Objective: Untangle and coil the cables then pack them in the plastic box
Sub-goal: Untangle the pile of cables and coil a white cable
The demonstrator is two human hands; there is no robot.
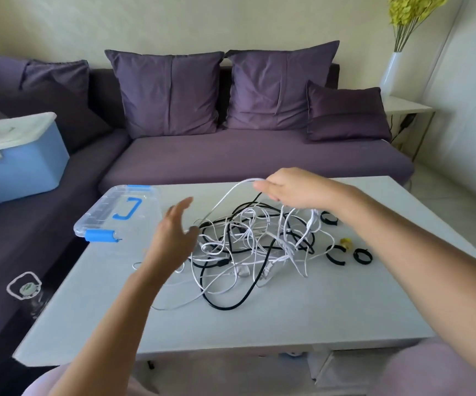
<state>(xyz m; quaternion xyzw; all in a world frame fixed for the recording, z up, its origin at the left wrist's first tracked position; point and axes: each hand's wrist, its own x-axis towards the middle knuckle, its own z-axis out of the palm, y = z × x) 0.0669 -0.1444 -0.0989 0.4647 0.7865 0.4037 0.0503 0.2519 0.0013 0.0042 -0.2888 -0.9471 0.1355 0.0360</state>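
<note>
**Right grip** (291, 188): clenched on a loop of white cable (229, 191), which is held raised above the tangle (254, 247).

**Left grip** (174, 232): released, fingers spread, nothing held. It is placed at the tangle's left edge; contact cannot be told.

**Task items:** The tangle of white and black strands is seen at the middle of the counter (288, 315). The box (99, 215) is set closed at the far left corner.

**Risks:**
- If the loop is drawn higher while the pile is unrestrained, knots are likely to be tightened rather than freed, and the whole mass may be dragged across the counter.
- A plug may be snagged and strained where white strands are crossed by black cable (225, 306).
- The ties (335, 254) and a small yellow item (345, 243), lying just right of the tangle, may be swept off by trailing strands.
- The box, being near the left edge, may be knocked off should the left grip be swung outward.

**Not resolved:**
- The cables cannot be counted, and no end can be traced to its partner.
- The right fingertips are hidden behind the hand, so the number of strands held is not shown.
- The yellow item is too small to be identified.
- The box's contents, if any, cannot be made out.
</note>
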